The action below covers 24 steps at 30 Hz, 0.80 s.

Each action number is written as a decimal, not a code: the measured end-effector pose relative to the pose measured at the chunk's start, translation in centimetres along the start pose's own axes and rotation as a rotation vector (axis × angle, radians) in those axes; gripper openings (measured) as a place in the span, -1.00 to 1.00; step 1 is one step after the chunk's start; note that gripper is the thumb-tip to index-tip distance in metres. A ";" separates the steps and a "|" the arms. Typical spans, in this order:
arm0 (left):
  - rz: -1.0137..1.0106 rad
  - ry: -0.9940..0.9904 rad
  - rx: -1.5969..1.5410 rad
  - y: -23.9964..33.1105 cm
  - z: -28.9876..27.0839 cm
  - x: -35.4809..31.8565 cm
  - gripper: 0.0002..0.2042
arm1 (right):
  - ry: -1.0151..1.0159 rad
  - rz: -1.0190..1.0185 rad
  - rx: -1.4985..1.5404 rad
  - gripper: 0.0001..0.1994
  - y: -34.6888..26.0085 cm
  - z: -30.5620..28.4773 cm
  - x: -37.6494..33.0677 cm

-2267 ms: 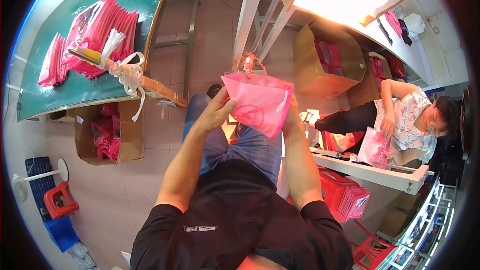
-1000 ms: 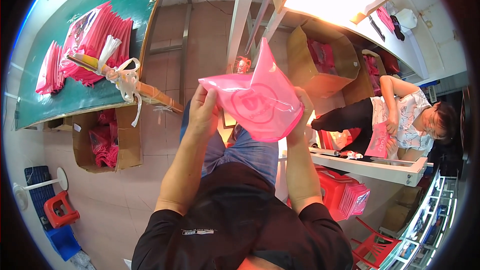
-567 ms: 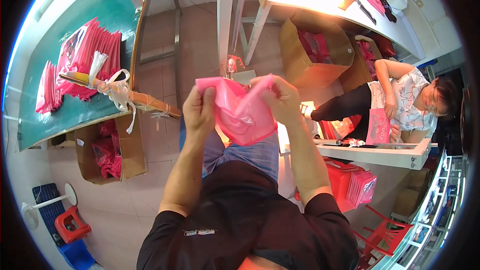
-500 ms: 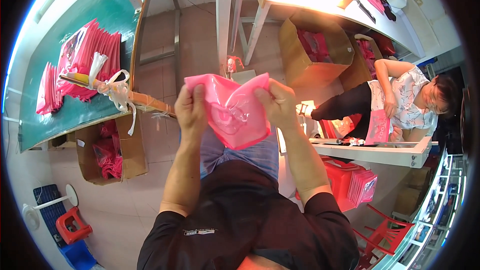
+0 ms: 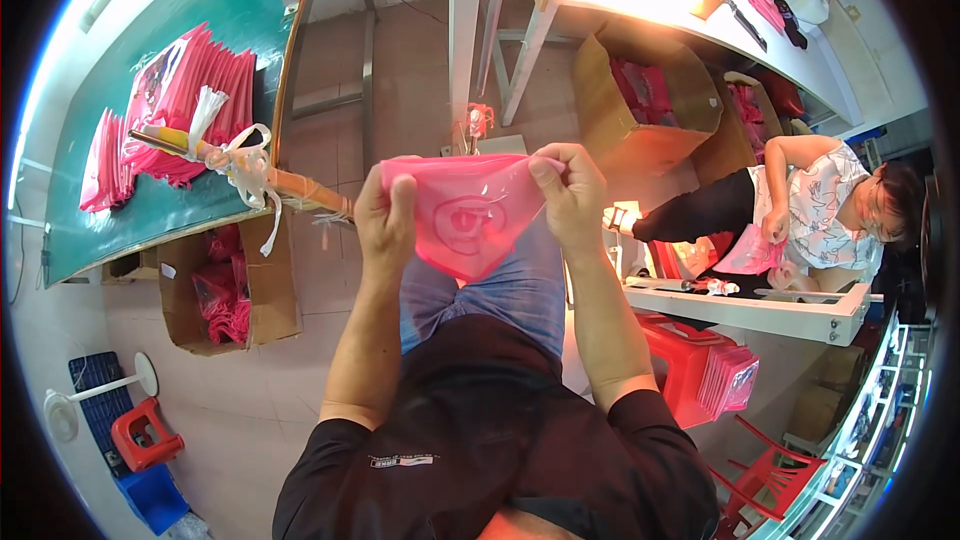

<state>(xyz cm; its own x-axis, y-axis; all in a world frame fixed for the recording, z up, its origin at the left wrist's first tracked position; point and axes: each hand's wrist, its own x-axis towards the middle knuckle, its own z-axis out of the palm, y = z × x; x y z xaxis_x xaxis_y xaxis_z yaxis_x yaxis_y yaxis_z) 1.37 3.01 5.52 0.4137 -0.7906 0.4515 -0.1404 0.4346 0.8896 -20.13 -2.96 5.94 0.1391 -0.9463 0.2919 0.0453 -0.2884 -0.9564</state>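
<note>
A shiny pink plastic bag (image 5: 468, 210) with a printed round design hangs between my hands above my lap. My left hand (image 5: 388, 210) pinches its upper left corner, thumb on the near side. At the upper right corner my right hand (image 5: 568, 190) grips it the same way. The upper edge is pulled nearly straight, and the lower part narrows downward to a rounded point. Just beyond the bag stands a small red and white fitting (image 5: 478, 122) by a white post.
At left, bundles of pink bags (image 5: 190, 100) lie on a green table (image 5: 90, 250), with a taped pole (image 5: 300, 192) jutting out. Cardboard boxes (image 5: 640, 140) hold pink bags. A co-worker (image 5: 830, 195) at right handles another pink bag beside a white frame (image 5: 740, 308). A red stool (image 5: 675, 360) stands near.
The bag's upper edge has gone from sagging in the middle to stretched nearly straight. Its lower part now hangs narrower. The co-worker's bag has become crumpled and lower.
</note>
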 end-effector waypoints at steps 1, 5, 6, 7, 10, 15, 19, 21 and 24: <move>-0.083 0.012 -0.018 0.4 -0.2 0.6 -0.74 | -0.018 -0.080 -0.015 -0.73 -0.3 0.0 0.0; -0.189 0.117 -0.162 0.5 -0.4 1.2 -0.72 | 0.022 -0.077 -0.007 -0.77 -1.1 1.0 0.1; -0.183 0.193 -0.268 0.3 -0.4 1.3 -0.73 | 0.052 -0.059 -0.036 -0.77 -0.6 1.2 0.0; -0.179 0.193 -0.267 0.3 -0.6 1.3 -0.73 | 0.081 -0.041 -0.064 -0.78 -0.1 1.3 -0.1; -0.172 0.138 -0.145 0.2 -0.8 1.1 -0.75 | 0.105 -0.018 -0.093 -0.79 1.5 0.2 0.2; -0.276 0.125 -0.314 -0.9 -2.5 2.1 -0.79 | -0.035 -0.160 -0.003 -0.86 -0.2 0.7 0.1; -0.261 0.084 -0.202 -0.6 -1.2 1.8 -0.81 | 0.070 -0.114 0.100 -0.87 2.0 0.1 1.1; -0.325 0.013 -0.171 -0.2 -1.3 1.4 -0.80 | 0.097 -0.154 0.023 -0.88 1.8 0.2 1.6; -0.373 0.053 -0.309 -1.5 -1.2 1.2 -0.79 | 0.114 -0.211 -0.069 -0.86 0.1 1.6 1.0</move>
<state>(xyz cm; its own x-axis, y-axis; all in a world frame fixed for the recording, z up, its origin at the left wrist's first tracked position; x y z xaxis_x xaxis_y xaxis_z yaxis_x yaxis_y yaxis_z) 3.15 1.95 4.65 0.4316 -0.8971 0.0941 0.2968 0.2398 0.9244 -18.38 -3.73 6.20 0.0212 -0.8732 0.4869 -0.0072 -0.4872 -0.8733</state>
